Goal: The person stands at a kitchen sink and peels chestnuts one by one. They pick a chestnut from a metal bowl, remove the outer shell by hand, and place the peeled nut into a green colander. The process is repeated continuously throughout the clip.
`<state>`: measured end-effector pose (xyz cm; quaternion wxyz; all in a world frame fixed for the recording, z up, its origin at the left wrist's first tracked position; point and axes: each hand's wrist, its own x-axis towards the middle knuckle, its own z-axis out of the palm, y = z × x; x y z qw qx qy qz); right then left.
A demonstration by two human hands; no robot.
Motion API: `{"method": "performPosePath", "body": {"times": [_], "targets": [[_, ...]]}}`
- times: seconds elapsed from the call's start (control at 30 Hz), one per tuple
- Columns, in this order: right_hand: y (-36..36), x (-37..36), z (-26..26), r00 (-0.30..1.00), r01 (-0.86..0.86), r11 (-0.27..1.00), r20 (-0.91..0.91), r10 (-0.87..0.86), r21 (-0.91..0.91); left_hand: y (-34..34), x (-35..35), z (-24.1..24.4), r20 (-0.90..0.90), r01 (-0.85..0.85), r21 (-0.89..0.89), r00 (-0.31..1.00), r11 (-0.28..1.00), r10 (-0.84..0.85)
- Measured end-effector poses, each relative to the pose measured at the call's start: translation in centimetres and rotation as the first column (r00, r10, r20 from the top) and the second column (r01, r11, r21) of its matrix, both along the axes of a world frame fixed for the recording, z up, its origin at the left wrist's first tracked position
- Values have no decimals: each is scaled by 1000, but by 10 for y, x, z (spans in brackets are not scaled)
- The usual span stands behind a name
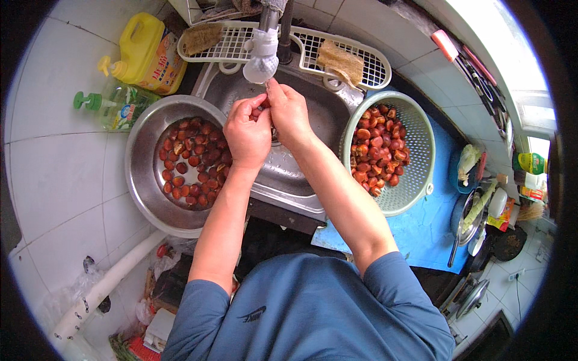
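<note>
My left hand [248, 131] is closed around reddish-brown chestnuts [257, 111], partly hidden by its fingers. Touching it, my right hand [289, 110] has thumb and fingertips together just below the cloth-wrapped faucet outlet [262, 61]; whether it pinches something is hidden. Both hands are over the stainless steel sink [289, 173]. To the left, a metal basin [146, 189] holds many chestnuts [181, 168] in water. On the right, a pale green plastic colander [417, 149] holds more chestnuts [377, 142], some with split shells.
A white rack [379, 67] with fibrous scrubbing pads [341, 61] spans the sink's back. Behind the basin stand a yellow detergent jug [149, 49] and a clear green pump bottle [128, 106]. A pan [469, 216] lies at the right on the blue counter covering [429, 230].
</note>
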<state>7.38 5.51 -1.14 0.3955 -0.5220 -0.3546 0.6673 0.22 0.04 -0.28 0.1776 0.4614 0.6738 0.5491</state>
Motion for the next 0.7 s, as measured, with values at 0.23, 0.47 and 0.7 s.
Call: {"method": "performPosePath", "body": {"times": [0.23,0.47,0.7], "targets": [[-25,1,1,995,-22,978,102,0,207,4,-7,-3,-5,-5,-44,1000,999,4],[-11,8,8,996,-64,991,-48,70,118,0,-8,9,244,112,-115,966,987,-81],[-26,10,17,994,-111,973,6,112,203,9,-12,4,529,95,-132,849,987,-11]]}}
